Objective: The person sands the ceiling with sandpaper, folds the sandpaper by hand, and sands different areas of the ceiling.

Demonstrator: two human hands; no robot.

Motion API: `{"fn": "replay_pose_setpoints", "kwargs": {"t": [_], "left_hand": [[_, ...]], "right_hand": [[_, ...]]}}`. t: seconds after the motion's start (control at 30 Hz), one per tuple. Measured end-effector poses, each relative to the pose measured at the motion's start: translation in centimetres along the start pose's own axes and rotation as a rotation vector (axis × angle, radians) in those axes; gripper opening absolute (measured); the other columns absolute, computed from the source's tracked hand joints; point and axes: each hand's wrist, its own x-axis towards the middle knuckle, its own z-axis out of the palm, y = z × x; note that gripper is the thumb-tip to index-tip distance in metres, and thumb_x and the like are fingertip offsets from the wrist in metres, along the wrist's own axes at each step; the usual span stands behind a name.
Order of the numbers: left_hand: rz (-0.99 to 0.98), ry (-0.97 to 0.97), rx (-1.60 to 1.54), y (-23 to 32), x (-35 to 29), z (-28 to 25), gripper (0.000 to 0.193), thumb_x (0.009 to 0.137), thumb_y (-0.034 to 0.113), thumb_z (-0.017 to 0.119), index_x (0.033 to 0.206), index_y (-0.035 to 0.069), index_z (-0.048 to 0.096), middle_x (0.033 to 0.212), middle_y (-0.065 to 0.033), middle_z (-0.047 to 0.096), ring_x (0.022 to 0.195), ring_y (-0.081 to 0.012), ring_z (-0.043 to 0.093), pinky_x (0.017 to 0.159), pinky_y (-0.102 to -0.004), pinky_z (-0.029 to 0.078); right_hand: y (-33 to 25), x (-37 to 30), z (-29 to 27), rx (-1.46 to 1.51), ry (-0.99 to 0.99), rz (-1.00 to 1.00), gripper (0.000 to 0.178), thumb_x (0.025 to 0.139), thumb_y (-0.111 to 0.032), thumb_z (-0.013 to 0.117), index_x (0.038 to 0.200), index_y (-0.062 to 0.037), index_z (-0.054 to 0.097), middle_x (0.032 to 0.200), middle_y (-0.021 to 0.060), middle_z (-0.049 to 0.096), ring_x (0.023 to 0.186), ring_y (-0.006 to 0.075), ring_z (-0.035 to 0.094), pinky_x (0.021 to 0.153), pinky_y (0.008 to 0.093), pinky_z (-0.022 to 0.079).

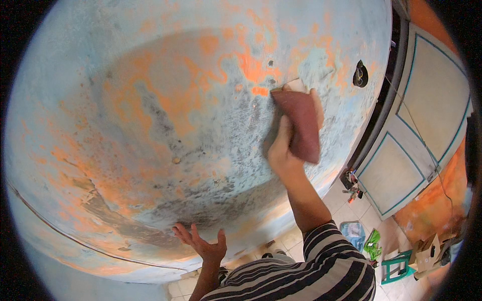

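Note:
A weathered wall (165, 165) with pale blue paint, orange patches and dark grey stains fills most of the view. My right hand (285, 153) grips a folded reddish-brown sheet of sandpaper (303, 120) and holds it up against the wall. A pale flap (296, 85) shows at the sheet's upper end; part of my fingers is hidden behind the sandpaper. Lower down and to the left, my left hand (203, 244) is spread with nothing in it. Its fingertips are at the wall's stained lower part; whether they touch it I cannot tell.
A black wall hole (360, 74) has wires inside. At right stands a pale panelled door (391, 173) with blue trim. A green stool (396, 267), a cardboard box (427, 253), a green bag (372, 245) and scattered items lie on the tiled floor. A cable (90, 246) runs along the lower left.

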Motion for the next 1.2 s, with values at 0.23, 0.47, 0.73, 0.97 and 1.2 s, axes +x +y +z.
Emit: {"fn": "replay_pose_setpoints", "kwargs": {"t": [0.23, 0.47, 0.73, 0.97, 1.2], "left_hand": [[0.000, -0.010, 0.016, -0.2, -0.2, 0.1, 0.081, 0.083, 0.038, 0.067, 0.147, 0.011, 0.025, 0.155, -0.0324, 0.009, 0.144, -0.0522, 0.004, 0.107, -0.0730, 0.004], [-0.012, -0.005, 0.032, -0.1, -0.4, 0.1, 0.087, 0.085, 0.049, 0.066, 0.150, 0.012, 0.022, 0.156, -0.0301, 0.008, 0.144, -0.0502, 0.005, 0.110, -0.0689, 0.007], [-0.040, -0.027, 0.036, 0.3, -0.4, -0.1, 0.087, 0.085, 0.047, 0.067, 0.150, 0.011, 0.023, 0.157, -0.0287, 0.008, 0.145, -0.0499, 0.004, 0.110, -0.0692, 0.007], [0.015, -0.021, 0.020, 0.5, -0.2, -0.3, 0.086, 0.084, 0.042, 0.069, 0.149, 0.010, 0.023, 0.157, -0.0286, 0.009, 0.145, -0.0492, 0.004, 0.110, -0.0694, 0.007], [-0.011, -0.033, 0.008, 0.6, -0.3, -0.2, 0.084, 0.084, 0.040, 0.068, 0.149, 0.010, 0.022, 0.156, -0.0304, 0.010, 0.144, -0.0509, 0.004, 0.108, -0.0713, 0.007]], "right_hand": [[0.6, 0.2, -0.7, -0.213, -0.030, -0.146, 0.036, 0.086, -0.005, 0.053, 0.121, 0.0039, 0.058, 0.138, 0.0273, 0.044, 0.134, 0.0382, 0.035, 0.114, 0.0498, 0.012], [0.1, 0.1, -0.1, -0.066, 0.001, -0.092, 0.032, 0.089, -0.004, 0.050, 0.118, 0.0035, 0.059, 0.132, 0.0250, 0.049, 0.126, 0.0364, 0.043, 0.111, 0.0455, 0.022], [-0.7, -0.4, 0.9, -0.108, 0.053, 0.006, 0.035, 0.090, -0.007, 0.050, 0.123, 0.0013, 0.057, 0.133, 0.0225, 0.048, 0.124, 0.0349, 0.043, 0.108, 0.0438, 0.028], [-1.3, -1.4, 0.6, -0.383, -0.020, -0.264, 0.031, 0.093, -0.004, 0.054, 0.123, 0.0030, 0.056, 0.142, 0.0221, 0.038, 0.126, 0.0328, 0.042, 0.107, 0.0408, 0.033], [-1.1, -1.7, 1.7, -0.339, 0.088, -0.256, 0.030, 0.092, -0.002, 0.054, 0.121, 0.0031, 0.057, 0.138, 0.0225, 0.042, 0.120, 0.0323, 0.047, 0.106, 0.0412, 0.032]]}}
